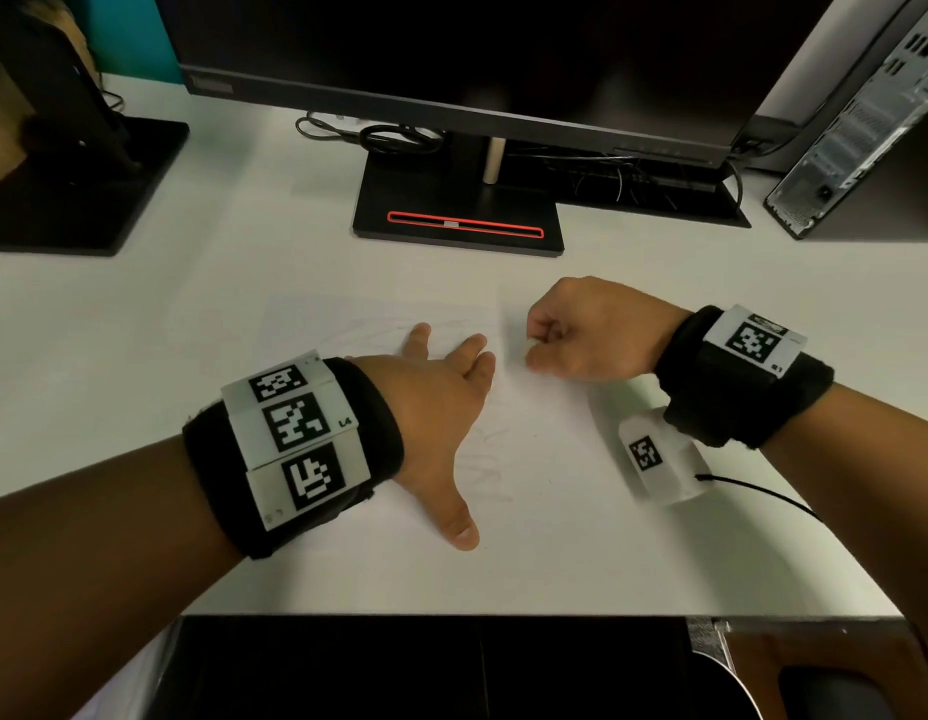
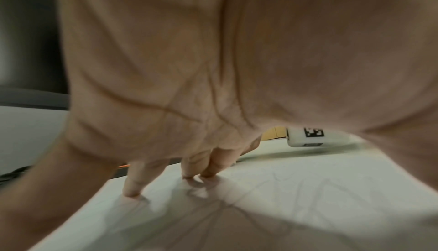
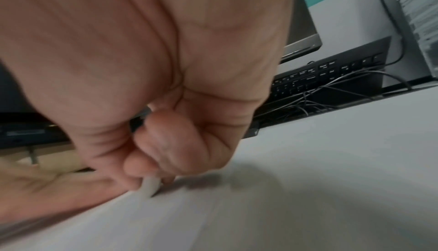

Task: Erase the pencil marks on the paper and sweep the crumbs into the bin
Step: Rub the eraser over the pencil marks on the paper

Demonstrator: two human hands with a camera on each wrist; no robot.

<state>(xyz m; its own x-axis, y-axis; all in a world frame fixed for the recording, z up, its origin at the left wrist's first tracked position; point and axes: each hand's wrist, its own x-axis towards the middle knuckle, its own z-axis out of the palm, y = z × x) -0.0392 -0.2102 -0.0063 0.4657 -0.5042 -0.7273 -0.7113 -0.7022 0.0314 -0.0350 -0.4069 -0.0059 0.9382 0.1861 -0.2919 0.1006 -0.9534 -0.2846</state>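
White and smooth, the desk (image 1: 140, 356) fills our view. Nearest us, our left hand (image 1: 431, 402) lies flat with straight, spread fingers (image 2: 132, 185) pressing a thin sheet of paper (image 1: 534, 459) whose pencil marks (image 1: 482, 470) are faint and hard to trace. Just beyond, our right hand (image 1: 581, 335) curls its fingertips tightly around a small white eraser (image 3: 149, 187), its tip touching the paper. Farther back stands a black monitor (image 1: 451, 54), its top cut off.
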